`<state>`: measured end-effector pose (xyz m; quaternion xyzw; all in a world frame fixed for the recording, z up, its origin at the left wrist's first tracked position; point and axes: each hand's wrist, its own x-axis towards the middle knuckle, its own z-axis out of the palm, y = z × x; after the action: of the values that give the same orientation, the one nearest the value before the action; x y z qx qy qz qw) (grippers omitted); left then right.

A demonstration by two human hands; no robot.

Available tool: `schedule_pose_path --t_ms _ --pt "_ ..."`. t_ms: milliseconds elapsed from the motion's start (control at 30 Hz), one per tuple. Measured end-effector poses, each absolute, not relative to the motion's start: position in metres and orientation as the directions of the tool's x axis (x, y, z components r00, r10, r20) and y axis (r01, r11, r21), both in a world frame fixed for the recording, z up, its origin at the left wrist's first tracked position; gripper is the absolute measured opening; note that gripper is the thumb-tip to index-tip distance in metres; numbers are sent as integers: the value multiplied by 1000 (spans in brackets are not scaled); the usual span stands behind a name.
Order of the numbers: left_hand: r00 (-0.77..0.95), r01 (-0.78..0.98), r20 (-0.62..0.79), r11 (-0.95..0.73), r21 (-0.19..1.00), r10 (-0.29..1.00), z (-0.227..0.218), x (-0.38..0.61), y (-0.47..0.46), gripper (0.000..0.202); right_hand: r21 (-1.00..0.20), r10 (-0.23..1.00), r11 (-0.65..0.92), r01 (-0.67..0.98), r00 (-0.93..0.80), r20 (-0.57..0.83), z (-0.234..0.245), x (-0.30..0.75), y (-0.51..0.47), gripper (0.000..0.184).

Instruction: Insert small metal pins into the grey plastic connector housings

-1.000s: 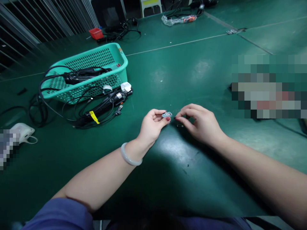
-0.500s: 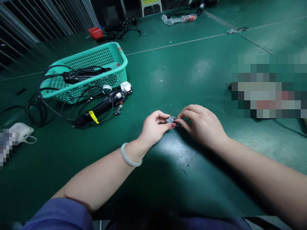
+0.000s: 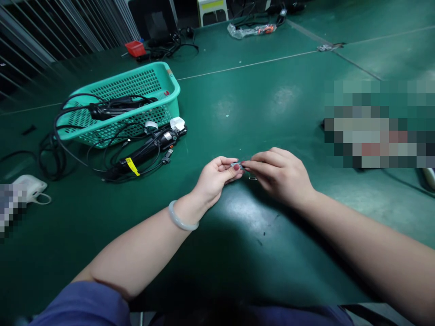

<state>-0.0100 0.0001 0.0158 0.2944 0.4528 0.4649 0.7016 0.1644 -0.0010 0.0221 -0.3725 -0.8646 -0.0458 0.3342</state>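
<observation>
My left hand (image 3: 215, 181) pinches a small blue-grey circuit board (image 3: 235, 165) between thumb and fingers, with most of it covered by the thumb. From the other side, the fingertips of my right hand (image 3: 280, 174) are pressed together at the board's right end. Whether a smaller part sits between those fingertips is hidden. Just below the right fingers, a small pale rectangular frame (image 3: 252, 178) lies on the green table (image 3: 217, 253). Both hands are close together, over the middle of the table.
To the left stands a turquoise basket (image 3: 175, 97) holding black devices and cables. A black handheld device (image 3: 146, 154) with a yellow tag lies in front of it. A white adapter (image 3: 30, 188) is at far left, a red bin (image 3: 136, 48) and a plastic-wrapped item (image 3: 249, 31) at the back.
The circuit board has tilted from showing its face to nearly edge-on. My left thumb has moved over it, and my right fingers have shifted left onto its end.
</observation>
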Motion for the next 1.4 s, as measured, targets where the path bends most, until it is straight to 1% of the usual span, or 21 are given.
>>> schedule_pose_path --t_ms 67,133,200,267,333,367,467,533,600,667,767,833,933,1033,1133,1233,1400 --pt "130 -402 -373 393 827 919 18 -9 0 17 -296 709 653 697 -424 564 24 167 -2 24" --pt "109 -424 -370 379 822 923 19 -9 0 14 -397 799 567 722 -366 476 26 171 -2 23" --pt "98 -443 -357 362 820 929 18 -8 0 12 -448 850 521 727 -392 352 24 175 0 18" --pt "95 -451 -346 350 821 933 17 -8 0 11 -484 873 487 728 -433 227 21 177 2 13" --pt "91 -448 -343 346 824 935 16 -8 0 12 -505 880 459 731 -450 148 16 176 4 7" --pt "87 -446 -344 345 826 935 16 -8 0 12 -508 879 457 730 -459 131 15 175 5 7" --pt "80 -439 -347 345 830 935 16 -7 0 14 -496 858 494 714 -491 149 12 172 5 14" --pt "76 -433 -341 339 835 937 16 -7 0 17 -470 851 516 716 -490 188 12 171 5 14" --pt "70 -428 -332 329 842 941 16 -7 -1 19 -420 848 529 738 -476 232 12 171 7 14" --pt "62 -424 -329 323 846 942 16 -7 -1 21 -348 829 560 752 -498 256 12 173 8 19" --pt "62 -419 -320 316 851 945 15 -7 -2 24 -254 773 634 731 -586 242 13 175 9 26" --pt "64 -417 -315 312 854 947 15 -7 -2 25 -226 737 676 701 -636 231 15 177 8 27" --pt "64 -417 -318 315 853 946 15 -6 -2 24 -254 739 674 694 -623 258 18 178 5 26" --pt "67 -422 -318 316 850 946 15 -6 -2 24 -317 820 567 760 -483 307 17 174 4 22" --pt "68 -424 -313 312 850 947 15 -7 -2 26 -343 872 478 809 -391 294 12 166 7 22" --pt "67 -420 -302 301 856 951 13 -8 -1 28 -347 875 479 806 -406 264 7 161 10 22" --pt "70 -401 -279 283 871 958 11 -8 -1 29 -349 860 510 787 -450 241 5 165 11 26"
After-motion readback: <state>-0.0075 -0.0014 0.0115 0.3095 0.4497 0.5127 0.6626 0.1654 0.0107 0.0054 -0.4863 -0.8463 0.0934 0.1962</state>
